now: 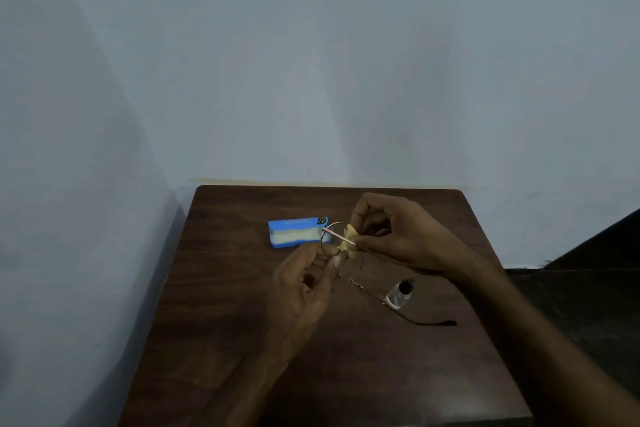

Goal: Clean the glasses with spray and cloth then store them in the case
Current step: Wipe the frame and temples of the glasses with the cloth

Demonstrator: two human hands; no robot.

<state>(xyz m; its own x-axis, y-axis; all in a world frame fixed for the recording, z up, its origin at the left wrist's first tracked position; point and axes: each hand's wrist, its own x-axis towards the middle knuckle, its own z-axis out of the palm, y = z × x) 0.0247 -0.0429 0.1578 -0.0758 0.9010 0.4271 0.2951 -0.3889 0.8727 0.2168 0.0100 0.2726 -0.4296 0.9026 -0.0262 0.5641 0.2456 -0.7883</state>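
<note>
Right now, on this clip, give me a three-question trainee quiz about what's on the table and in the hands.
1. True or false: the blue case lies shut.
2. Which hand presses the yellow cloth to the glasses? A) left B) right
3. Fill in: the small clear spray bottle stands on the table, under the person's ____ forearm.

Key: 1 false, it lies open. 2 B, the right hand; the left hand holds the frame. 3 right.

Dark wooden table [242, 340], pale blue wall [311, 62], dark floor [588, 305] at right
</note>
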